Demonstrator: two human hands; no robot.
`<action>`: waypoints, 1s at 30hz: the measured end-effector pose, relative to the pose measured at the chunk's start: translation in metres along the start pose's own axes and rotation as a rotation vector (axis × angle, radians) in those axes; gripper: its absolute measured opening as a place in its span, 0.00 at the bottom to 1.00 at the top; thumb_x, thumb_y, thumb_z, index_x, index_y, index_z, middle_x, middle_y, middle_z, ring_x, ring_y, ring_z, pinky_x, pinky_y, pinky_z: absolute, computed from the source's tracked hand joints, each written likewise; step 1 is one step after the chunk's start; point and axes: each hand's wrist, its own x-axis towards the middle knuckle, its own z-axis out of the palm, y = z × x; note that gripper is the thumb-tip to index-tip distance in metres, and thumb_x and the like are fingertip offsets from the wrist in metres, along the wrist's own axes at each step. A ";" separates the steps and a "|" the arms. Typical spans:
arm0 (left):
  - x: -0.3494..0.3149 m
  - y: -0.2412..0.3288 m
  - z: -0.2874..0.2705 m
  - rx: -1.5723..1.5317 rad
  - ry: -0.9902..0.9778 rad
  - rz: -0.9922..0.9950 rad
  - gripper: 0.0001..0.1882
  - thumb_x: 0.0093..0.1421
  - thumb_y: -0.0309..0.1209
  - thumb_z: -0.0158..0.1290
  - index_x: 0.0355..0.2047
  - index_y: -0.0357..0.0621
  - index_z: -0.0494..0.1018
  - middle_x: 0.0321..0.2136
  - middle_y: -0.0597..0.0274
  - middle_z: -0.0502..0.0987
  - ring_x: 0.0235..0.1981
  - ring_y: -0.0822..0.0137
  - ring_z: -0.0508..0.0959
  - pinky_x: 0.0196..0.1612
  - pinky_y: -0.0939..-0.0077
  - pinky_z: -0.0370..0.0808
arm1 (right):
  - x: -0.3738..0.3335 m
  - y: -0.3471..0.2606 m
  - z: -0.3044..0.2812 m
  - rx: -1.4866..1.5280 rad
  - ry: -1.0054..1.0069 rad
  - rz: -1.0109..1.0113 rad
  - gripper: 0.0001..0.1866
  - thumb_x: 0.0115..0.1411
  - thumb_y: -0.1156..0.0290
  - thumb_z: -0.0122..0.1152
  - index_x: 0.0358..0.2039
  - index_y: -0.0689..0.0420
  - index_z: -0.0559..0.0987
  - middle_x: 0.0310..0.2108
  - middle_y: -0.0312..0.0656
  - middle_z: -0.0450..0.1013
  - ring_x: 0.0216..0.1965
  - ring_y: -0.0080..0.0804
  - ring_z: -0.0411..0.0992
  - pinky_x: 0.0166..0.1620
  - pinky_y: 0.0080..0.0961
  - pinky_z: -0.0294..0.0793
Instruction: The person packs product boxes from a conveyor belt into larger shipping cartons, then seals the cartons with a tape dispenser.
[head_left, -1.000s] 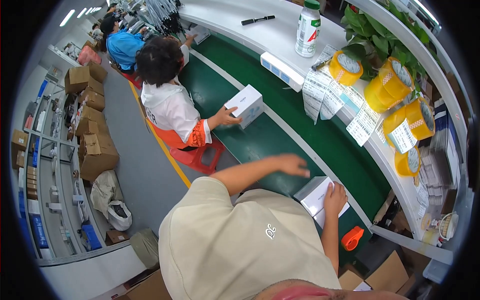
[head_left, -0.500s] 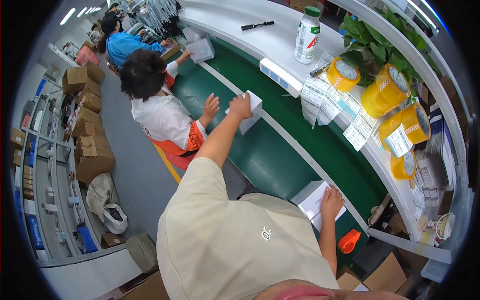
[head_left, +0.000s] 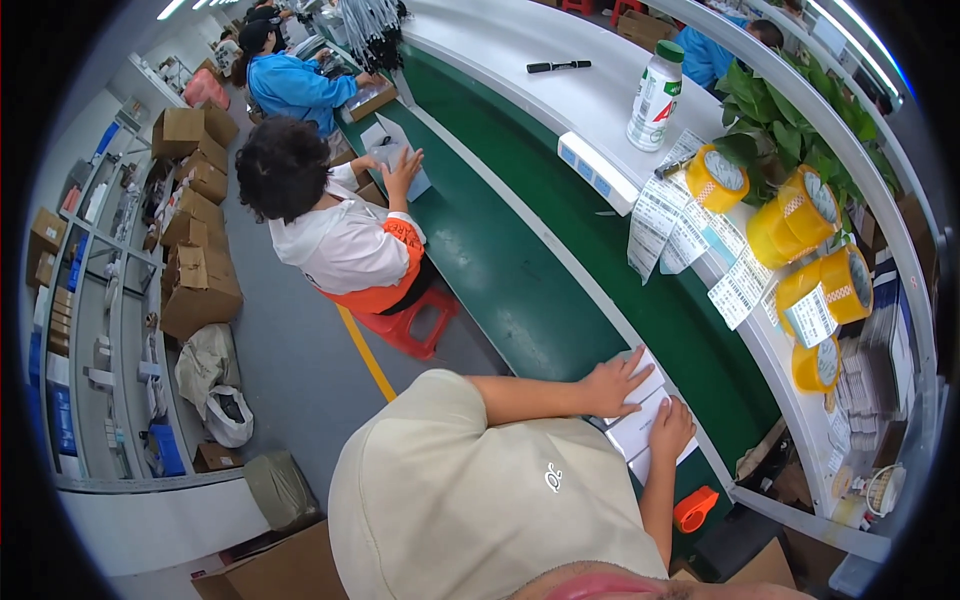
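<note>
Several white boxes (head_left: 634, 432) sit side by side on the green work surface in front of me. My left hand (head_left: 612, 386) lies across the far box (head_left: 651, 381), its fingers spread over the top. Just nearer, my right hand (head_left: 672, 432) rests on the boxes with its fingers stretched along them. Both palms face down, and the undersides of the fingers are hidden. An orange tape dispenser (head_left: 695, 510) lies close to my right forearm.
A co-worker in white and orange (head_left: 345, 245) sits at the left, holding a white-grey box (head_left: 388, 140). On the right, a white shelf (head_left: 520, 75) bears a bottle (head_left: 655, 97), yellow tape rolls (head_left: 795, 217), labels (head_left: 655, 228) and a power strip (head_left: 597, 172). Cartons (head_left: 200, 290) line the left wall.
My left hand has come back from beside the co-worker to the boxes near my right hand, with a white box now beneath it. The co-worker now handles a box farther off. My view has shifted.
</note>
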 end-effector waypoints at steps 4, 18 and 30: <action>0.003 -0.018 0.019 0.241 0.310 0.141 0.48 0.61 0.61 0.50 0.71 0.41 0.55 0.72 0.31 0.46 0.54 0.45 0.72 0.38 0.54 0.80 | 0.001 0.005 0.001 0.016 0.022 -0.020 0.19 0.71 0.56 0.48 0.49 0.54 0.80 0.45 0.46 0.78 0.49 0.48 0.74 0.51 0.47 0.67; 0.066 -0.011 0.010 -0.010 -0.094 0.250 0.29 0.65 0.58 0.48 0.58 0.54 0.72 0.52 0.46 0.71 0.57 0.47 0.70 0.48 0.55 0.78 | 0.000 0.002 0.000 -0.008 0.029 -0.008 0.18 0.70 0.56 0.50 0.48 0.55 0.80 0.43 0.45 0.77 0.47 0.46 0.73 0.49 0.47 0.66; 0.056 -0.007 0.019 0.023 -0.003 0.229 0.25 0.65 0.55 0.50 0.52 0.53 0.75 0.47 0.51 0.73 0.51 0.52 0.72 0.40 0.59 0.79 | -0.001 -0.003 -0.003 -0.014 -0.002 -0.001 0.18 0.71 0.57 0.48 0.49 0.54 0.79 0.43 0.46 0.77 0.48 0.47 0.73 0.49 0.46 0.66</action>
